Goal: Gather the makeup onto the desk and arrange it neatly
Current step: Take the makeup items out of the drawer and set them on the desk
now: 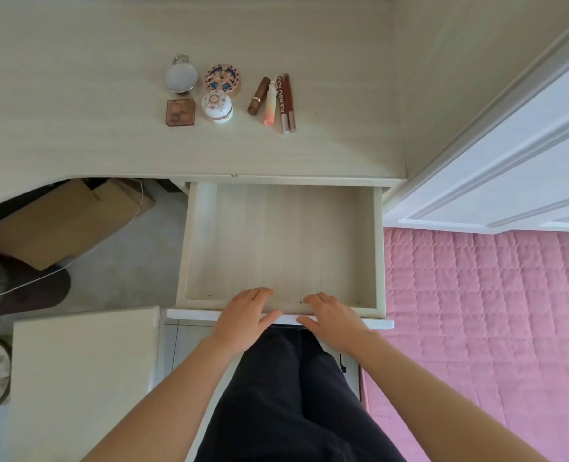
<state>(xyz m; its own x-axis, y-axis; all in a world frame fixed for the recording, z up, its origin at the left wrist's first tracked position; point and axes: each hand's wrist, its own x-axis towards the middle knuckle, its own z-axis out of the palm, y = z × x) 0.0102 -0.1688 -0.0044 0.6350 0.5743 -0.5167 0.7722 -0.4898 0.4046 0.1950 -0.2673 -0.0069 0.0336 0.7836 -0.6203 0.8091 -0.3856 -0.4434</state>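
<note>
Makeup [223,80] on desk [76,95], well beyond hands [246,311] [335,320]

Desk [76,95]: pale wood-grain top, seen from above, with its front edge curving inward on the left.
Left group: four small cases in two rows, near the middle of the top.
Back row: a round silver-rimmed case [180,76] on the left; a round patterned compact [223,78] just beside it on the right.
Front row: a square brown compact [180,111] on the left; a small white flowered jar [217,106] on the right.
Right group: four sticks lying side by side, slightly apart from the cases.
Sticks, left to right: a brown lipstick [258,96], tilted; a peach-and-white tube [270,103]; a lettered brown pencil [280,105] touching a plain brown pencil [290,101].
</note>
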